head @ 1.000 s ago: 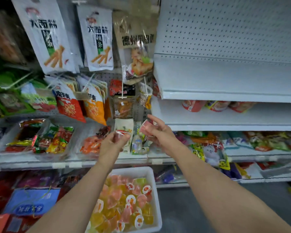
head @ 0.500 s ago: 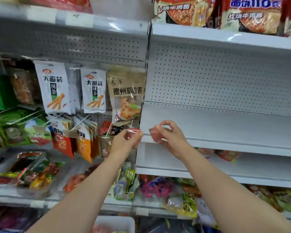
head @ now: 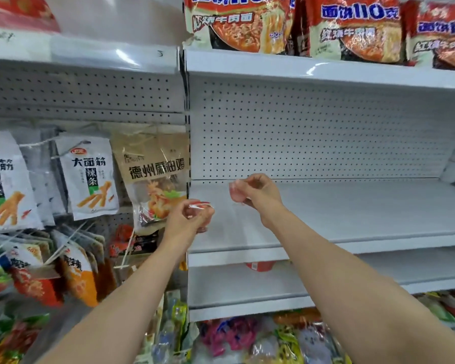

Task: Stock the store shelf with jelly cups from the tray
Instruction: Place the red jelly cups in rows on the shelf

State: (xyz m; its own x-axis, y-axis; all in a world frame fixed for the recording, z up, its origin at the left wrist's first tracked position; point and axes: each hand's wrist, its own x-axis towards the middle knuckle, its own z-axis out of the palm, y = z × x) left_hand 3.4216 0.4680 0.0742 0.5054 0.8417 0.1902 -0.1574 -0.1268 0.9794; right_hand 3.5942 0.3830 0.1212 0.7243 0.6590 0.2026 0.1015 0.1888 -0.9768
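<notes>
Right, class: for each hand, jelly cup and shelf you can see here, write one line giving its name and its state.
Left hand: gripping a jelly cup.
Left jelly cup: held, lid up.
Right hand: pinching a jelly cup.
Right jelly cup: held over the shelf, tilted.
White shelf: bare where visible.
Noodle packs: standing on the top shelf.

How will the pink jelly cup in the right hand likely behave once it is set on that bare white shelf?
The pink jelly cup looks light: the right hand pinches it with fingertips alone. Being small, it may tip or slide if nudged on the smooth white shelf. Its thin translucent wall probably dents under squeezing.
</notes>
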